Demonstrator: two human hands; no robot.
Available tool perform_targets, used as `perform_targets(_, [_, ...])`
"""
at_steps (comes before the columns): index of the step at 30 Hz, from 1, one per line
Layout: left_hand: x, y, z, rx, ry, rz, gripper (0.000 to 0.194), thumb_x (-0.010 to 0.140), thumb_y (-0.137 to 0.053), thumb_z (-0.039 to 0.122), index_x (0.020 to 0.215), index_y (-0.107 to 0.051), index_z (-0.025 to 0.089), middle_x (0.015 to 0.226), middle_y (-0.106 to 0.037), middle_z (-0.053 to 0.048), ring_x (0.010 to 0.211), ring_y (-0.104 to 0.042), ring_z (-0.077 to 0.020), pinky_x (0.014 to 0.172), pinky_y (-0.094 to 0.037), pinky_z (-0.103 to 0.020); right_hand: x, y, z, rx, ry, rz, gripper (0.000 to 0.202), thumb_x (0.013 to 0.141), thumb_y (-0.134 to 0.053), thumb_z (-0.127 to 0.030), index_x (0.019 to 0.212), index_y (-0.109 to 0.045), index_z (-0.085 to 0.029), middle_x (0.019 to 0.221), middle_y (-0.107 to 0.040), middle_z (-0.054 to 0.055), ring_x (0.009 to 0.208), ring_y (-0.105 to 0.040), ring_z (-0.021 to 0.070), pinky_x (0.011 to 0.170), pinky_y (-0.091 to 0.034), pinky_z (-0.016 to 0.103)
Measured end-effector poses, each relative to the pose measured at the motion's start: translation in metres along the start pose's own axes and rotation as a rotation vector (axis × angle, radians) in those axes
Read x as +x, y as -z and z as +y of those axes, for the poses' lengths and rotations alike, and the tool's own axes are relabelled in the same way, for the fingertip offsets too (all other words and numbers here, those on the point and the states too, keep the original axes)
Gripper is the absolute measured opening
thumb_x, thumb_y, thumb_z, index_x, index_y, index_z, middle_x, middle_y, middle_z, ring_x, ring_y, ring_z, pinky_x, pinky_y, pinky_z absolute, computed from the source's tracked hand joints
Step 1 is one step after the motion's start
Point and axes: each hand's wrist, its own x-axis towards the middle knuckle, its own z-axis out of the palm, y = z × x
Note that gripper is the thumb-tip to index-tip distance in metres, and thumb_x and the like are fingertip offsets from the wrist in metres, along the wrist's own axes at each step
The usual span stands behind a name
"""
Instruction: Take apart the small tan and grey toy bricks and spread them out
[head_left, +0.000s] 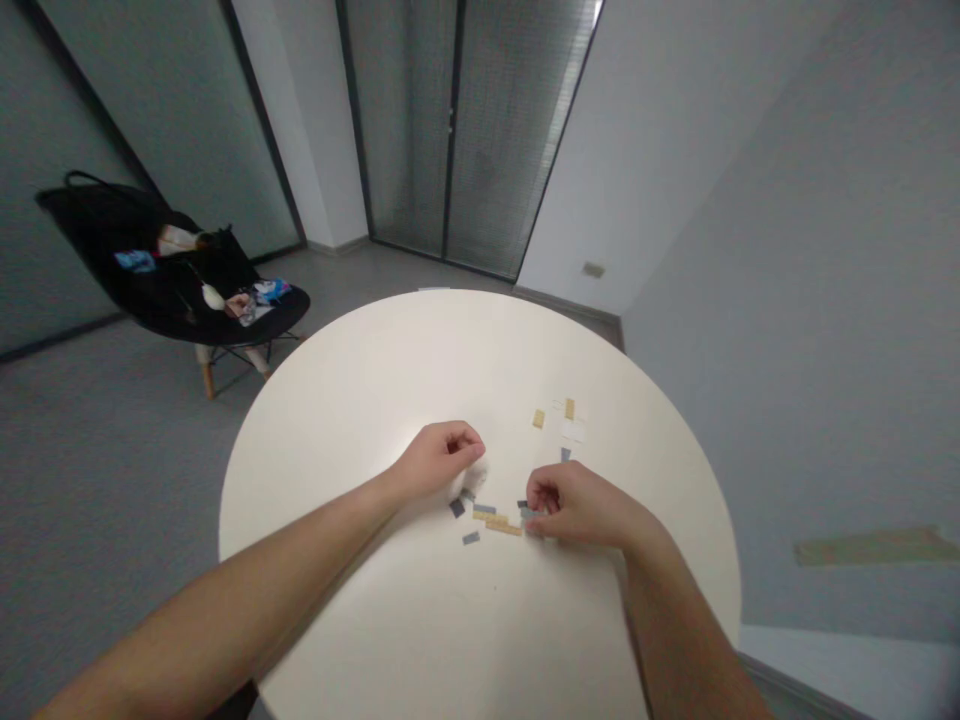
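My left hand (442, 457) hovers over the table with thumb and fingertips pinched together; whatever is between them is too small or hidden to make out. Below it lie a dark grey brick (457, 508) and a lighter grey piece partly in its shadow. A row of tan toy bricks (496, 522) with a grey brick (484, 509) along its back edge lies between my hands. At the right end of that row, my right hand (581, 503) is closed with thumb and fingers around a small grey brick (529, 514). A loose grey brick (471, 538) lies nearer me.
Past my right hand are two tan bricks (538, 419), white pieces (574, 430) and another grey piece (565, 455). They all lie on a round white table (360, 390). A black chair (142, 290) with things on it stands at the far left; a wall is on the right.
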Motion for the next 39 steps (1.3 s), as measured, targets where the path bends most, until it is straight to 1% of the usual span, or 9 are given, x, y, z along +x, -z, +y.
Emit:
perform_targets(2, [0.000, 0.001, 0.001, 0.010, 0.007, 0.001, 0.023, 0.080, -0.057, 0.036, 0.077, -0.064, 0.015, 0.056, -0.051, 0.004, 0.048, -0.040, -0.0075, 0.047, -0.032, -0.019, 0.004, 0.001, 0.005, 0.141, 0.022, 0.061, 0.014, 0.066, -0.071, -0.025, 0.070, -0.060, -0.017, 0.055, -0.055, -0.004, 0.050, -0.047, 0.0087, 0.047, -0.034, 0.020])
perform_targets(5, [0.001, 0.001, 0.000, 0.007, 0.011, -0.003, 0.023, 0.080, -0.056, 0.036, 0.077, -0.063, 0.015, 0.057, -0.051, 0.004, 0.049, -0.041, -0.0078, 0.047, -0.032, -0.019, 0.012, 0.001, 0.015, 0.293, 0.082, 0.283, 0.024, 0.067, -0.075, -0.036, 0.073, -0.061, -0.016, 0.056, -0.056, -0.003, 0.050, -0.048, 0.0088, 0.047, -0.037, 0.021])
perform_targets(7, [0.001, 0.000, -0.002, 0.006, 0.013, 0.002, 0.023, 0.080, -0.057, 0.037, 0.077, -0.063, 0.015, 0.058, -0.052, 0.003, 0.049, -0.041, -0.0079, 0.047, -0.032, -0.019, 0.018, 0.003, 0.020, 0.384, 0.123, 0.531, 0.029, 0.066, -0.077, -0.039, 0.074, -0.061, -0.017, 0.058, -0.058, -0.002, 0.049, -0.049, 0.0093, 0.046, -0.040, 0.022])
perform_targets(11, [0.002, 0.000, -0.005, -0.006, 0.015, 0.004, 0.024, 0.080, -0.057, 0.038, 0.077, -0.063, 0.015, 0.058, -0.052, 0.004, 0.049, -0.041, -0.0078, 0.048, -0.033, -0.020, 0.026, 0.010, 0.029, 0.548, 0.174, 1.193, 0.031, 0.067, -0.076, -0.041, 0.078, -0.061, -0.017, 0.062, -0.062, -0.001, 0.047, -0.056, 0.0114, 0.046, -0.048, 0.025])
perform_targets(14, [0.001, 0.000, -0.006, -0.022, 0.020, -0.001, 0.024, 0.080, -0.057, 0.038, 0.077, -0.063, 0.015, 0.058, -0.052, 0.004, 0.048, -0.041, -0.0075, 0.047, -0.032, -0.020, 0.031, 0.015, 0.040, 0.552, 0.158, 1.456, 0.031, 0.067, -0.076, -0.038, 0.082, -0.063, -0.015, 0.068, -0.065, 0.001, 0.053, -0.062, 0.0135, 0.053, -0.053, 0.029])
perform_targets(20, [0.001, 0.000, -0.004, -0.019, 0.041, -0.005, 0.022, 0.080, -0.057, 0.036, 0.077, -0.063, 0.015, 0.058, -0.052, 0.004, 0.048, -0.041, -0.0076, 0.046, -0.032, -0.020, 0.039, 0.012, 0.062, 0.349, 0.013, 1.384, 0.029, 0.075, -0.066, -0.035, 0.094, -0.070, -0.014, 0.081, -0.071, 0.008, 0.070, -0.067, 0.0189, 0.069, -0.055, 0.036])
perform_targets(26, [0.001, 0.001, -0.004, -0.001, 0.032, 0.007, 0.021, 0.080, -0.057, 0.035, 0.077, -0.063, 0.015, 0.057, -0.052, 0.003, 0.048, -0.041, -0.0077, 0.046, -0.032, -0.020, 0.048, 0.009, 0.067, -0.150, 0.000, 1.174, 0.027, 0.082, -0.054, -0.032, 0.093, -0.073, -0.016, 0.091, -0.072, 0.009, 0.070, -0.063, 0.0177, 0.073, -0.050, 0.033])
perform_targets(31, [0.002, 0.001, -0.007, -0.021, 0.020, 0.000, 0.022, 0.080, -0.057, 0.036, 0.078, -0.063, 0.015, 0.058, -0.051, 0.003, 0.049, -0.042, -0.0076, 0.045, -0.032, -0.019, 0.052, 0.006, 0.066, -0.463, -0.152, 0.978, 0.027, 0.085, -0.052, -0.030, 0.094, -0.074, -0.018, 0.095, -0.073, 0.009, 0.085, -0.062, 0.0226, 0.079, -0.046, 0.034])
perform_targets(39, [0.003, 0.005, -0.007, -0.018, 0.016, 0.044, 0.021, 0.078, -0.057, 0.036, 0.075, -0.063, 0.016, 0.057, -0.052, 0.003, 0.049, -0.043, -0.0087, 0.048, -0.033, -0.021, 0.054, -0.003, 0.053, -0.601, -0.255, 0.815, 0.025, 0.088, -0.051, -0.031, 0.096, -0.074, -0.023, 0.096, -0.073, 0.006, 0.087, -0.060, 0.0225, 0.072, -0.043, 0.031])
